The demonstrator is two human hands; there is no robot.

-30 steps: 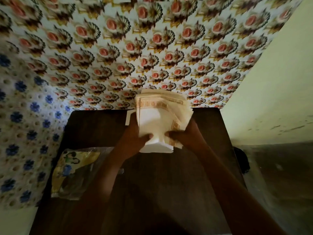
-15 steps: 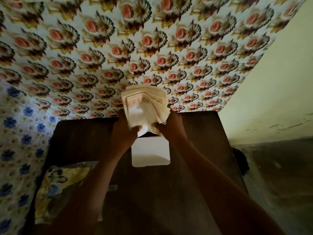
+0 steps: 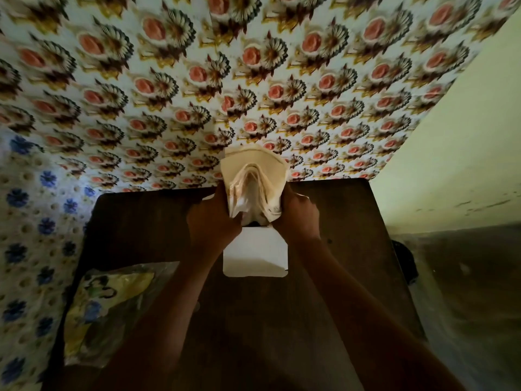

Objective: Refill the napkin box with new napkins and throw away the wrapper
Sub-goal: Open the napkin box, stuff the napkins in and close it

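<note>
A patterned wall [image 3: 253,80] of pink and brown flower motifs fills the upper part of the view, with a blue-flowered panel [image 3: 31,249] at the left and a plain pale wall [image 3: 456,153] at the right. Below them stands a dark brown worktop [image 3: 346,221], its far edge against the patterned wall. On the near left of the worktop lies the wrapper [image 3: 112,309], a crumpled clear plastic bag with yellow and blue print, well apart from the hands. Near the middle of the worktop stands the white napkin box [image 3: 255,253], its near face towards the camera. Directly above the box's far end is a folded bundle of cream napkins [image 3: 255,183], bent into an arch with the layered edges pointing down to the box opening; whether they touch it is hidden. The left hand [image 3: 211,221] has its grip closed round the left side of the napkins, fingers curled, and the right hand [image 3: 300,218] grips the right side in the same way, so that the bundle is squeezed between them.
</note>
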